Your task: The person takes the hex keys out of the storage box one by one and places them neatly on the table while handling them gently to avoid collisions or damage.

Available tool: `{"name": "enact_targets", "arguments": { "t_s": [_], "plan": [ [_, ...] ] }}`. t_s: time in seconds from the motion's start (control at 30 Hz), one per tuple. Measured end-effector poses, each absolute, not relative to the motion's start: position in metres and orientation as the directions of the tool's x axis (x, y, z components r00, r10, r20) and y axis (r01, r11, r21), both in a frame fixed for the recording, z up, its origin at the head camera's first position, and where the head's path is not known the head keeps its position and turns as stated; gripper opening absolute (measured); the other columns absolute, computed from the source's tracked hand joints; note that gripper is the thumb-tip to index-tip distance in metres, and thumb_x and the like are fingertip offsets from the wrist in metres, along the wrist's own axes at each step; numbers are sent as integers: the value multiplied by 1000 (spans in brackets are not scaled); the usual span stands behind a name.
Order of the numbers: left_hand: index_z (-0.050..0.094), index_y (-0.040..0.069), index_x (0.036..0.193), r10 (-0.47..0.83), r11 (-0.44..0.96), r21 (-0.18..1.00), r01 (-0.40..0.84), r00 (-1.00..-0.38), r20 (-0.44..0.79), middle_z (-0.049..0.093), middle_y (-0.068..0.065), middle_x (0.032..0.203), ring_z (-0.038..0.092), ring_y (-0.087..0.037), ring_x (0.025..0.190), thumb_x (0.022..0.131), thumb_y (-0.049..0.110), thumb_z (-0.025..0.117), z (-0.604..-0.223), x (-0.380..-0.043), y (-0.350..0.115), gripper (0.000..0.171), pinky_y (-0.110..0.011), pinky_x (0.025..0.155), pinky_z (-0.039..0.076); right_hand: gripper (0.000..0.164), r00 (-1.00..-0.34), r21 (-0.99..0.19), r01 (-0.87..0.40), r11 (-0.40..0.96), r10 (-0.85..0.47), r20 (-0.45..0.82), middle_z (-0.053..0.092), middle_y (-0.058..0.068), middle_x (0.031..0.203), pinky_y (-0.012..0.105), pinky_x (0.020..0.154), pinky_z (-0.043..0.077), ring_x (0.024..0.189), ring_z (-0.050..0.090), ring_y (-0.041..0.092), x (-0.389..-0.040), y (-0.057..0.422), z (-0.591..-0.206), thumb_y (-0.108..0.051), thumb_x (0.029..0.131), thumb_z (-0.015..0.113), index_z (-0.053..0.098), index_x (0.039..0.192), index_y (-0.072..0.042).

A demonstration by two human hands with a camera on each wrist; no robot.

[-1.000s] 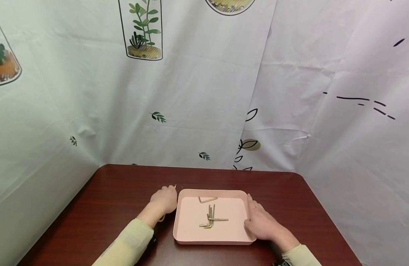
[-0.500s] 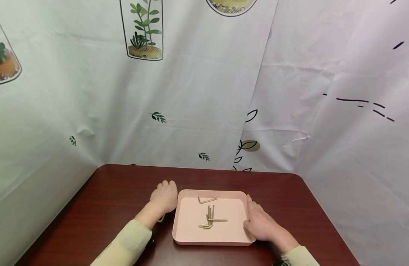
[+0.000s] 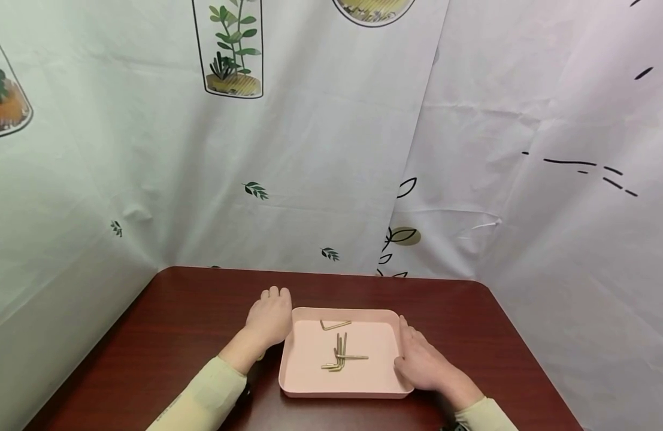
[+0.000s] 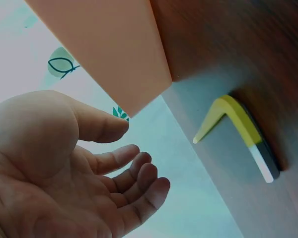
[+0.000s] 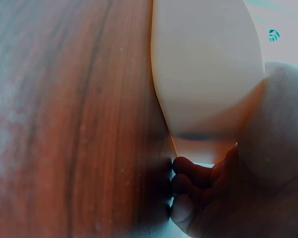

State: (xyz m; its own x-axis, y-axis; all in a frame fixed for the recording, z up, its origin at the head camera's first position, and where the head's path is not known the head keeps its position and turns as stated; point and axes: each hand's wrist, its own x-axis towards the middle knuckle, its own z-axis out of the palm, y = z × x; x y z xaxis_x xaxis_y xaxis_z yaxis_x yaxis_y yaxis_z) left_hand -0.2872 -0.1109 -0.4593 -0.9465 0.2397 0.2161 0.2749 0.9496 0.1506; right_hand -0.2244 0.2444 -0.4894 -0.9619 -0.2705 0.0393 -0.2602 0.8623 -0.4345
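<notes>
A pink rectangular tray [image 3: 371,380] lies on the table with several brass-coloured hex keys [image 3: 356,357] inside, most of them crossing in the middle. One hex key [image 3: 336,325] lies apart near the tray's far side. My left hand [image 3: 270,317] is beside the tray's far left corner; its wrist view shows loosely bent fingers [image 4: 148,181] around nothing. Below that hand, another hex key [image 4: 238,114] rests on the table, mostly hidden by the wrist in the head view. My right hand [image 3: 424,362] grips the tray's right side, thumb at the rim and fingers along the outer wall.
The dark red wooden table [image 3: 202,311] has rounded far corners. Behind it and along both sides hangs a white cloth [image 3: 309,149] printed with plants and leaves.
A small thin tip seen at the left fingertips a second ago no longer shows. The left hand has shifted slightly forward and right, toward the tray's corner. The right hand stays in place.
</notes>
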Motion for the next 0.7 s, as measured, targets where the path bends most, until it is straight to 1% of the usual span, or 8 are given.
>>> {"name": "enact_targets", "arguments": {
  "t_s": [0.17, 0.37, 0.43, 0.57, 0.7],
  "plan": [
    [60, -8, 115, 266, 946, 119, 301, -932, 245, 56, -23, 103, 58, -39, 96, 103, 7, 70, -458, -286, -107, 21, -51, 76, 57, 89, -962, -434, -262, 862, -271, 40, 38, 42, 165, 64, 124, 36, 156, 40, 53, -225, 245, -490, -5, 93, 65, 20, 165, 22],
    [61, -7, 118, 283, 945, 94, 315, -925, 255, 56, -22, 105, 57, -37, 97, 102, 8, 72, -457, -283, -101, 25, -49, 79, 57, 89, -961, -428, -263, 865, -273, 39, 39, 41, 165, 63, 124, 37, 156, 40, 51, -225, 244, -489, -6, 93, 65, 21, 165, 21],
    [61, -7, 116, 315, 935, 77, 347, -909, 275, 56, -21, 104, 56, -36, 96, 103, 9, 72, -456, -282, -98, 23, -49, 79, 56, 89, -961, -426, -263, 865, -273, 40, 39, 42, 164, 64, 124, 37, 155, 41, 52, -225, 244, -489, -6, 93, 65, 21, 165, 21],
    [59, -2, 106, 393, 900, 57, 433, -860, 324, 52, -17, 99, 52, -33, 93, 105, 8, 69, -455, -280, -93, 15, -48, 79, 54, 88, -961, -427, -265, 864, -271, 49, 41, 42, 163, 64, 123, 38, 154, 42, 53, -225, 244, -488, -5, 93, 66, 22, 164, 22],
    [59, -1, 105, 451, 865, 67, 498, -829, 332, 51, -14, 98, 50, -32, 92, 107, 7, 65, -456, -279, -89, 10, -48, 80, 53, 88, -962, -423, -264, 867, -270, 47, 41, 42, 163, 63, 123, 38, 154, 43, 52, -224, 244, -488, -5, 93, 66, 22, 164, 22]
  ]
}}
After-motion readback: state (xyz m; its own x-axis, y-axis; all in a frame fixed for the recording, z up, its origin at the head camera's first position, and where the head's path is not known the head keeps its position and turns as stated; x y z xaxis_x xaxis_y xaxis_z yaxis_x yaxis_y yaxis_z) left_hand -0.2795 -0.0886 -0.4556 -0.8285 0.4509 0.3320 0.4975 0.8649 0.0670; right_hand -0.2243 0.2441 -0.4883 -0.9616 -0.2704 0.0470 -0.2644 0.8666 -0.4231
